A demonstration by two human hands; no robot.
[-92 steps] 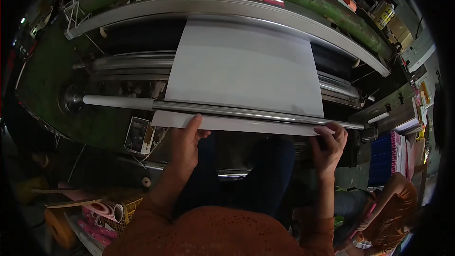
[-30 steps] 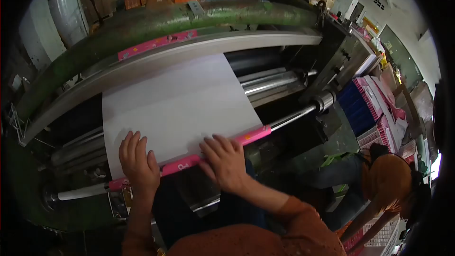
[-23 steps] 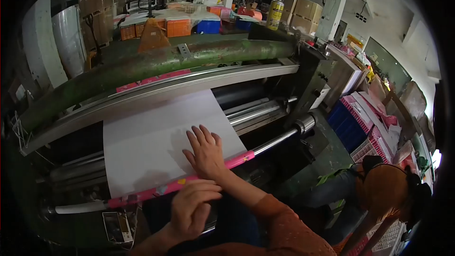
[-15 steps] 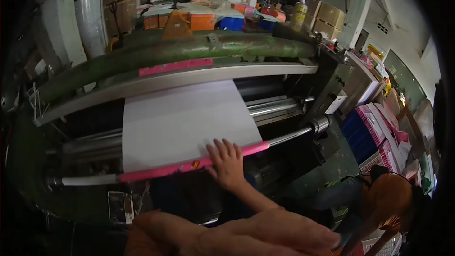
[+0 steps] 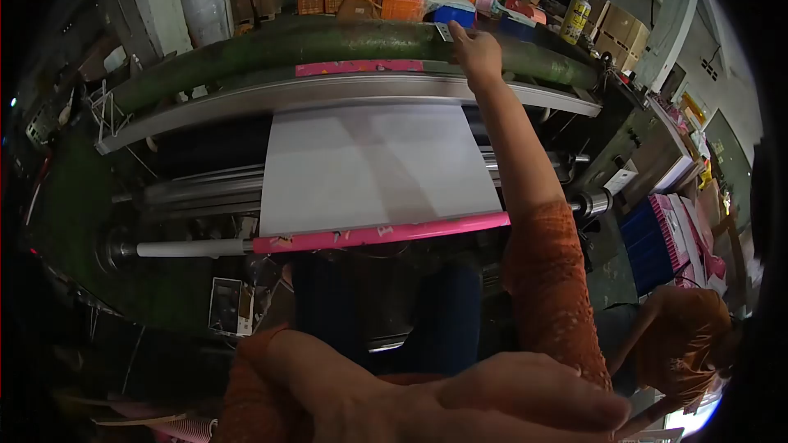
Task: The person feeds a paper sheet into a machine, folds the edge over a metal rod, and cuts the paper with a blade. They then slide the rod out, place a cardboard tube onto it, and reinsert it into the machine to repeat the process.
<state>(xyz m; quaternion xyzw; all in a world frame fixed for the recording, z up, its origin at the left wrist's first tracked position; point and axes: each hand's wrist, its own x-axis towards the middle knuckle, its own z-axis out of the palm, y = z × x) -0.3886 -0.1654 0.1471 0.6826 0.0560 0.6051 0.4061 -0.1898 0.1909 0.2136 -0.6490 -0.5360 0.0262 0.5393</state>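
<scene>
My right hand [image 5: 478, 56] reaches far forward over the machine to the green roller [image 5: 353, 39]. Its fingers are closed at the edge of a small grey metal plate [image 5: 444, 32] that lies on top of this roller. Close to the camera, my left hand [image 5: 517, 398] lies across the bottom of the view; one digit points right and the other fingers are hidden. Between the hands, a white sheet [image 5: 373, 168] runs from under a metal bar [image 5: 238, 111] down to a pink printed roll [image 5: 377, 234] on a shaft.
The shaft's white sleeve [image 5: 190, 248] shows at left, its metal end fitting [image 5: 593, 203] at right. A yellow spray can [image 5: 576, 18] stands behind the roller. Another person [image 5: 683, 344] in orange bends at lower right, near blue-and-pink stacked goods [image 5: 652, 238].
My right hand has left the pink roll and moved forward to the metal plate on the green roller. The view has shifted. My left hand stays near the camera.
</scene>
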